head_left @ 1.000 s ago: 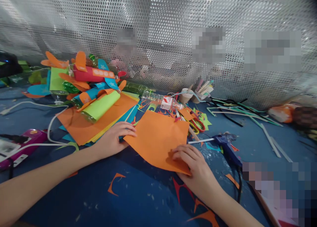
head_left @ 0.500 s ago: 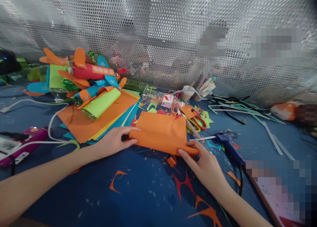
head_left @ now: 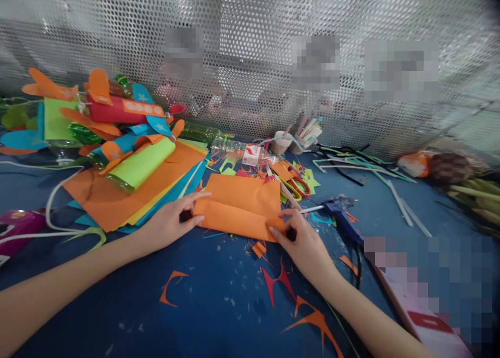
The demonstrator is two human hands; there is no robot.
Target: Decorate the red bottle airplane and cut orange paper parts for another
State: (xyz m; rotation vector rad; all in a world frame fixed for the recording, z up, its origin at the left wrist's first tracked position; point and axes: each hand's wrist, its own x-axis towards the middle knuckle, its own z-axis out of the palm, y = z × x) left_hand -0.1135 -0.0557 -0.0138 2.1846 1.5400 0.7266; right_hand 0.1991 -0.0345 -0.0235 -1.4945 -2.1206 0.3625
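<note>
Perforated metal (head_left: 250,14) backs the blue surface (head_left: 211,321) — at left, a green-wrapped bottle (head_left: 146,165) on a paper stack (head_left: 88,196). Next, the left hand (head_left: 164,225), thumb and forefinger apart, holding the left edge of the creased orange paper (head_left: 238,207), mid-surface — and the right hand's (head_left: 308,241) fingers pinch its right edge, near a blue glue gun (head_left: 344,220).
</note>
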